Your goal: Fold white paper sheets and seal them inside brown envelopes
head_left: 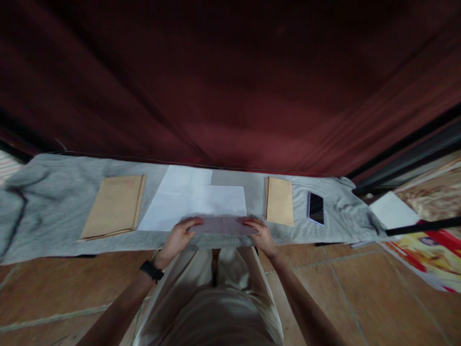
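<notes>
A white sheet of paper (201,199) lies on a grey cloth (54,202), its near edge folded up into a shaded strip (223,225). My left hand (179,239) presses the left end of that folded strip, thumb on top. On the right end rests my right hand (262,235), fingers flat. Both hands hold the fold down against the cloth. A black band sits on my left wrist (151,271).
A stack of brown envelopes (114,205) lies left of the paper, a smaller brown stack (280,200) right of it. A phone (316,208) lies further right. A dark red curtain (230,86) hangs behind. Tiled floor (54,288) lies below; white paper (392,210) lies at far right.
</notes>
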A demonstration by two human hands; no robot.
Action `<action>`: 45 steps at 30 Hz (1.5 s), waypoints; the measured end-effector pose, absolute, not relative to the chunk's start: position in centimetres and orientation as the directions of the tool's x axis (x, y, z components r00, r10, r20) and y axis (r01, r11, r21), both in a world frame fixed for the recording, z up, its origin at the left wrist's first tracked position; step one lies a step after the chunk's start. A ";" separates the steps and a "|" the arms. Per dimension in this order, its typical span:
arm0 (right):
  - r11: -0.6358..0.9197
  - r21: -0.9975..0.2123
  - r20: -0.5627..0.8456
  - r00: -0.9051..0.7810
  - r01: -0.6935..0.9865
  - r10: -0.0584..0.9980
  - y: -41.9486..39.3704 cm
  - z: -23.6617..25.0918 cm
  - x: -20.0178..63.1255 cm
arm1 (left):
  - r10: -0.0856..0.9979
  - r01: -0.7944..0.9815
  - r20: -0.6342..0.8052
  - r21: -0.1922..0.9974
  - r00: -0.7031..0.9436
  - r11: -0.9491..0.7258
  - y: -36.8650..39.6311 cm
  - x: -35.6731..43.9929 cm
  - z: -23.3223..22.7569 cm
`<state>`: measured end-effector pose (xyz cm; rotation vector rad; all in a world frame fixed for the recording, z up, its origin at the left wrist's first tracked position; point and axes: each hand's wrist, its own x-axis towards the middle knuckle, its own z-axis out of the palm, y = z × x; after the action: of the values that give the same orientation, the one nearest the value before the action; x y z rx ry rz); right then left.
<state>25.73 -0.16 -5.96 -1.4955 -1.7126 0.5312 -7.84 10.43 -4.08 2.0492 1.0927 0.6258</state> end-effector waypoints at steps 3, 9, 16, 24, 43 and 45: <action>0.269 -0.734 0.300 -0.057 0.624 0.952 -0.2 -6.1 25.9 | 0.801 0.470 0.095 0.766 0.591 -0.438 10.6 -8.1 -4.1; 0.327 -0.601 0.288 -0.185 0.729 0.940 -1.7 -6.4 25.9 | 0.568 0.417 0.107 0.571 0.816 -0.707 9.8 -9.1 -3.7; 0.207 -0.689 0.222 -0.070 0.695 0.973 -1.4 -5.4 25.9 | 0.772 0.510 0.046 0.725 0.634 -0.462 9.3 -8.7 -3.7; -0.308 -0.595 -0.051 0.348 0.742 0.936 3.1 -4.0 23.6 | 0.989 0.709 -0.007 0.698 0.149 -0.102 10.5 -4.4 -2.4; -0.531 -0.257 -0.163 0.506 0.807 0.847 8.6 -2.0 22.0 | 0.997 0.976 -0.074 0.218 0.012 0.004 13.9 -0.5 0.2; -0.527 -0.243 -0.149 0.505 0.815 0.850 8.8 -2.1 21.9 | 0.999 0.978 -0.054 0.209 0.007 0.004 14.1 -0.4 0.0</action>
<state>21.89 8.84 -2.14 -2.6008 -1.4479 0.3774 -0.39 14.13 0.03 2.0871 2.0843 0.1632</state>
